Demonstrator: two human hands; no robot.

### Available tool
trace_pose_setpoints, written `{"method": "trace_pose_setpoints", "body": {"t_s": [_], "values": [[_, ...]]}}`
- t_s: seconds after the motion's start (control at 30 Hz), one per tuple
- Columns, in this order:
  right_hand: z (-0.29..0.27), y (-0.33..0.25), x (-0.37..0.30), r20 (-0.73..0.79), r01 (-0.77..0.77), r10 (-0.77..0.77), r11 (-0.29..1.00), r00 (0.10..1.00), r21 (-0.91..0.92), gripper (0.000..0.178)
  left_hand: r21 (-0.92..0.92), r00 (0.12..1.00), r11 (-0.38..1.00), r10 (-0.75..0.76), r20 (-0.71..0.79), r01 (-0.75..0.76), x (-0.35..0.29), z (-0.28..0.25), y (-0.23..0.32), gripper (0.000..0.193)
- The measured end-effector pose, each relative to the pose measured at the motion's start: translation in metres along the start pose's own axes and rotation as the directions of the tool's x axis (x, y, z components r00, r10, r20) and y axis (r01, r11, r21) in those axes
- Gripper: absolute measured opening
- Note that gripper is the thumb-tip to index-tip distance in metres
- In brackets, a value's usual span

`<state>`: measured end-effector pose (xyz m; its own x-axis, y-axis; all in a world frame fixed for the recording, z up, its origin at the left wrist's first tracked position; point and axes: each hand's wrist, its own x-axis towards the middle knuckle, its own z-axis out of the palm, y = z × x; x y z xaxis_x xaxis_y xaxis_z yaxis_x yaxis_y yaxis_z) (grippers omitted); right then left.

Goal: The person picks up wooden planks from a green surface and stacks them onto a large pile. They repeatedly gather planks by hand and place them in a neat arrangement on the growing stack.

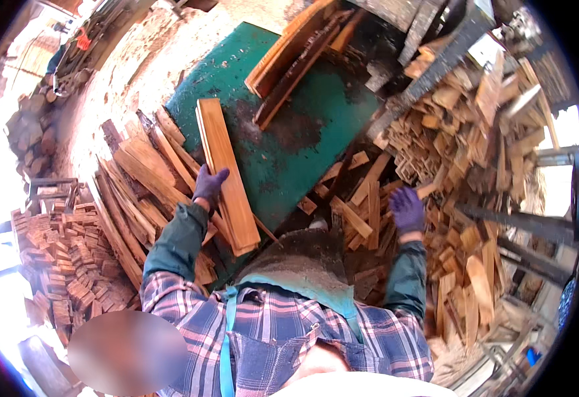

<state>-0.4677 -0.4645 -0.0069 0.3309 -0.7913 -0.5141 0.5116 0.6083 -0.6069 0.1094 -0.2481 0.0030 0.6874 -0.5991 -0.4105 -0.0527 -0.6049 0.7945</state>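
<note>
My left hand (208, 185), in a purple glove, grips the left edge of a short stack of wooden boards (226, 165), its thumb over the top face. The boards lie slanted across the near left part of a green table (289, 165). Out to the right, my right hand (407, 208), also gloved in purple, has its fingers apart over a heap of wood offcuts (445, 225). A light wood piece (428, 190) lies close by its fingertips; I see nothing held in the palm.
Rough slabs (147, 165) lean in a pile left of the table. Small split pieces (77, 271) are stacked farther left. Dark-edged planks (296, 63) rest at the table's far end. A grey metal beam (435, 73) slants across the far right, beside a tall offcut heap (455, 126).
</note>
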Motion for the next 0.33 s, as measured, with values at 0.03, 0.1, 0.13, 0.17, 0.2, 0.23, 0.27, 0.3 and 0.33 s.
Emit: {"method": "trace_pose_setpoints", "body": {"t_s": [0.03,0.1,0.13,0.17,0.2,0.23,0.27,0.3,0.33], "values": [[0.043,0.031,0.017,0.114,-0.057,0.058,0.998,0.992,-0.012,0.052,0.212,0.985,0.974,0.109,-0.133,-0.079,-0.023,-0.011,0.002,0.065],[0.123,0.071,0.07,0.204,-0.049,0.097,0.972,0.974,-0.228,0.058,0.744,0.756,0.613,0.611,-0.234,-0.265,-0.035,-0.028,0.016,0.066],[0.156,0.084,0.095,0.32,-0.01,0.103,0.96,0.942,-0.281,0.062,0.699,0.757,0.651,0.606,-0.245,-0.295,-0.019,-0.029,0.031,0.067],[0.186,0.101,0.119,0.298,-0.019,0.124,0.943,0.946,-0.332,0.068,0.615,0.724,0.624,0.679,-0.121,-0.482,0.001,-0.03,0.047,0.068],[0.21,0.122,0.142,0.224,-0.063,0.156,0.925,0.962,-0.374,0.073,0.556,0.721,0.629,0.689,-0.076,-0.543,0.019,-0.015,0.058,0.07],[0.235,0.136,0.172,0.288,-0.065,0.184,0.924,0.94,-0.378,0.077,0.588,0.736,0.593,0.677,0.007,-0.551,0.041,-0.003,0.08,0.074],[0.258,0.154,0.203,0.181,-0.099,0.189,0.905,0.965,-0.414,0.073,0.566,0.739,0.577,0.668,0.089,-0.59,0.066,0.013,0.101,0.08],[0.273,0.175,0.229,0.151,-0.117,0.2,0.893,0.968,-0.434,0.069,0.575,0.767,0.576,0.624,0.149,-0.581,0.09,0.033,0.119,0.086],[0.279,0.194,0.251,0.165,-0.079,0.188,0.856,0.968,-0.512,0.074,0.582,0.782,0.586,0.605,0.149,-0.564,0.096,0.034,0.125,0.086]]}}
